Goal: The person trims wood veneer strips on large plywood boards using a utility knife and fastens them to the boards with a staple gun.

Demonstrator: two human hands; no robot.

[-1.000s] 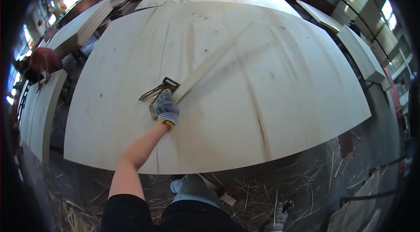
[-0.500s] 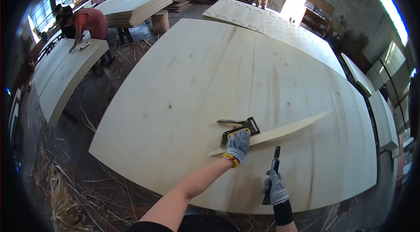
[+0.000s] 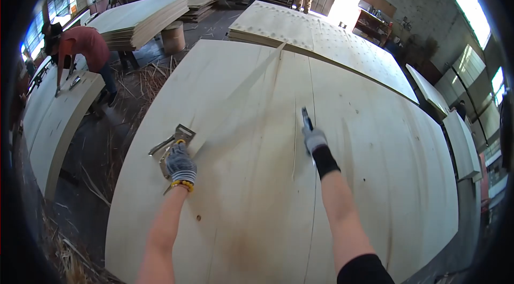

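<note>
My left hand, in a striped grey glove, is closed around a metal staple gun above the left part of a large pale plywood sheet. A long, thin veneer strip runs from beside that hand toward the sheet's far edge. It is smeared by motion, and I cannot tell whether the fingers also pinch it. Farther right, my right hand, gloved too, grips a utility knife pointing away from me. A narrow crack or seam in the sheet lies just below the knife.
Another speckled stack of sheets adjoins the far edge. At left, a person leans over a board stack. More plywood stands behind on supports. Wood scraps litter the floor. Two people work at the back.
My left hand has moved left with the staple gun, and the veneer strip has swung to point away from me. My right hand has reached forward with the knife. The view has shifted.
</note>
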